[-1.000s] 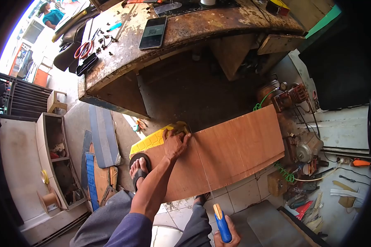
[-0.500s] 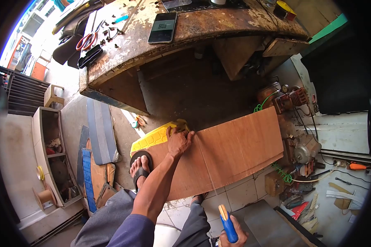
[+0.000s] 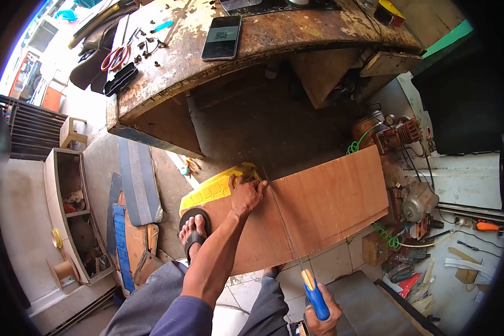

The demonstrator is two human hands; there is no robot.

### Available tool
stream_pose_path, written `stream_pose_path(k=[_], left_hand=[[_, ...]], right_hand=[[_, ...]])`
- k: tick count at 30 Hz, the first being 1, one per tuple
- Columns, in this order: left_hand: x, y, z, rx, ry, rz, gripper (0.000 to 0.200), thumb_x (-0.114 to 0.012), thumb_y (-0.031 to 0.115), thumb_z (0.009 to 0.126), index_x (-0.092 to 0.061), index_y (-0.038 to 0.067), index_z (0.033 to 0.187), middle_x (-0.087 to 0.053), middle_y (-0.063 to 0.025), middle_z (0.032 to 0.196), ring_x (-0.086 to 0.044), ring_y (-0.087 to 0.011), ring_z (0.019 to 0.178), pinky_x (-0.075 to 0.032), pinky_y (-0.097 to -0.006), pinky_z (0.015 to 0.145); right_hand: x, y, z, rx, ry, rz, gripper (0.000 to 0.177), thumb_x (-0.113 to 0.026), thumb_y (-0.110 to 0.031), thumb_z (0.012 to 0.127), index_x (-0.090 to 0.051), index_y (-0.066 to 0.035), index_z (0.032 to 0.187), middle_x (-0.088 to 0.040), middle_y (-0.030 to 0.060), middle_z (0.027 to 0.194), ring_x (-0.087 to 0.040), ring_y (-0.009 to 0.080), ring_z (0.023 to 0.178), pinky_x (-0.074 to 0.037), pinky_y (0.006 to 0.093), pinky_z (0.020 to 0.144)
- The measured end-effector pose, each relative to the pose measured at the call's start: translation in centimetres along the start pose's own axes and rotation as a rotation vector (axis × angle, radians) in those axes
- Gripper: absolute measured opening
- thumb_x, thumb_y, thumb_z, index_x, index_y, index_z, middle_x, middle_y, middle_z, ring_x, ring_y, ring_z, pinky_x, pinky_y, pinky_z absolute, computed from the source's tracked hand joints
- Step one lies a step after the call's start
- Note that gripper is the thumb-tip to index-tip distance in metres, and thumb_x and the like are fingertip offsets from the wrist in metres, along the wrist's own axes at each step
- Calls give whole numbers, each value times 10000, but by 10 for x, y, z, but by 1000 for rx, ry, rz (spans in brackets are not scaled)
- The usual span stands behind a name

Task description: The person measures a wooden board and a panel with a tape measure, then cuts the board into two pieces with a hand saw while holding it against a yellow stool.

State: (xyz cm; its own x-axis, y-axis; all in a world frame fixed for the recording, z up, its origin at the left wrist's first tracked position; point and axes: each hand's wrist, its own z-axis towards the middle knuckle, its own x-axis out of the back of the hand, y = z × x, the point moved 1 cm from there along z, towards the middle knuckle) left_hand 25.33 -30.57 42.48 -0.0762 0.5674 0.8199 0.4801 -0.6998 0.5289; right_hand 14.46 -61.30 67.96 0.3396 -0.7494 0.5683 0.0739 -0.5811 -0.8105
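Note:
My left hand [image 3: 247, 196] presses on the far edge of a reddish-brown plywood board [image 3: 330, 196], its fingers spread over the edge near a yellow plastic piece [image 3: 215, 187]. A sandalled foot [image 3: 194, 229] stands on the board's left part. At the bottom, my right hand [image 3: 325, 313] is wrapped round the blue and tan handle [image 3: 316, 297] of a saw. Its thin blade [image 3: 285, 235] lies seen edge-on along a line across the board, just right of my left hand.
Beyond the board stands a worn wooden workbench [image 3: 179, 73] with a phone [image 3: 221, 38] and scissors [image 3: 116, 57]. An air compressor [image 3: 400, 134] and motor [image 3: 417, 204] are at the right. Cut panels [image 3: 137, 179] lie left, near an open cabinet [image 3: 67, 168].
My right hand and the saw handle have shifted slightly right and down. My left hand stays on the board's edge, and the whole view has shifted a little.

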Motion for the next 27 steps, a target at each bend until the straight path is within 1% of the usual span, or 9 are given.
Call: stream_pose_path(k=[3, 7, 9, 10, 12, 15, 21, 25, 27], left_hand=[[-1, -4, 3, -6, 41, -36, 544, -434, 469, 1020, -790, 72, 908, -738, -138, 1002, -497, -289, 1299, -111, -520, 1189], [2, -4, 6, 29, -49, 48, 544, -429, 480, 1023, -789, 79, 950, -739, -139, 1006, -480, -293, 1321, -103, -520, 1196], [-1, 1, -4, 30, -75, 55, 542, -426, 482, 1024, -787, 81, 969, -740, -139, 1001, -476, -294, 1326, -102, -521, 1196], [0, 2, -3, 14, -39, 37, 541, -426, 480, 1025, -785, 79, 966, -740, -140, 989, -481, -297, 1321, -104, -522, 1195], [0, -1, 1, -19, 1, 35, 531, -429, 479, 1025, -779, 81, 980, -740, -134, 966, -499, -304, 1297, -119, -523, 1186], [6, 3, 3, 32, -92, 122, 525, -432, 486, 1023, -779, 92, 1006, -740, -127, 979, -505, -300, 1293, -121, -518, 1188], [-1, -3, 0, -16, -73, 99, 509, -449, 503, 1014, -773, 118, 1089, -735, -124, 1036, -496, -292, 1299, -124, -521, 1187], [0, -7, 5, -10, -94, 127, 495, -459, 491, 1015, -755, 112, 1130, -719, -138, 1119, -498, -294, 1297, -142, -527, 1176], [-7, -12, 7, -26, -10, 122, 488, -460, 482, 1020, -753, 107, 1123, -708, -147, 1136, -508, -301, 1280, -154, -531, 1170]], right_hand=[[-3, 3, 1, 58, -13, 18, 513, -598, -225, 820, -646, 91, 1221, -699, 264, 1110, -719, 361, 948, -580, 398, 818], [-11, 21, 9, 90, 51, 70, 452, -582, -131, 855, -618, 115, 1233, -710, 261, 1092, -728, 329, 961, -576, 375, 870], [-10, 29, 20, -166, -62, 17, 549, -598, -83, 679, -628, 57, 1209, -711, 251, 1014, -743, 336, 855, -573, 370, 787], [-9, 38, 15, -91, -68, -66, 540, -596, -85, 685, -627, 70, 1201, -717, 241, 1024, -742, 341, 862, -574, 367, 805], [-9, 48, 2, -89, -45, 30, 540, -597, -91, 692, -625, 69, 1207, -720, 231, 1012, -742, 345, 859, -575, 372, 800], [-17, 61, -1, -81, -38, 131, 536, -598, -99, 708, -623, 69, 1216, -718, 225, 1014, -736, 352, 871, -573, 384, 795], [-23, 69, 31, 30, 2, 105, 538, -620, -58, 701, -622, 66, 1225, -716, 237, 1051, -739, 355, 911, -586, 375, 809], [3, 68, 1, -64, -59, 120, 538, -614, -40, 686, -622, 82, 1210, -725, 242, 1013, -754, 315, 861, -597, 349, 770], [-5, 60, 21, 52, -27, -22, 524, -603, -28, 686, -624, 81, 1198, -724, 238, 1000, -750, 310, 807, -596, 345, 728]])
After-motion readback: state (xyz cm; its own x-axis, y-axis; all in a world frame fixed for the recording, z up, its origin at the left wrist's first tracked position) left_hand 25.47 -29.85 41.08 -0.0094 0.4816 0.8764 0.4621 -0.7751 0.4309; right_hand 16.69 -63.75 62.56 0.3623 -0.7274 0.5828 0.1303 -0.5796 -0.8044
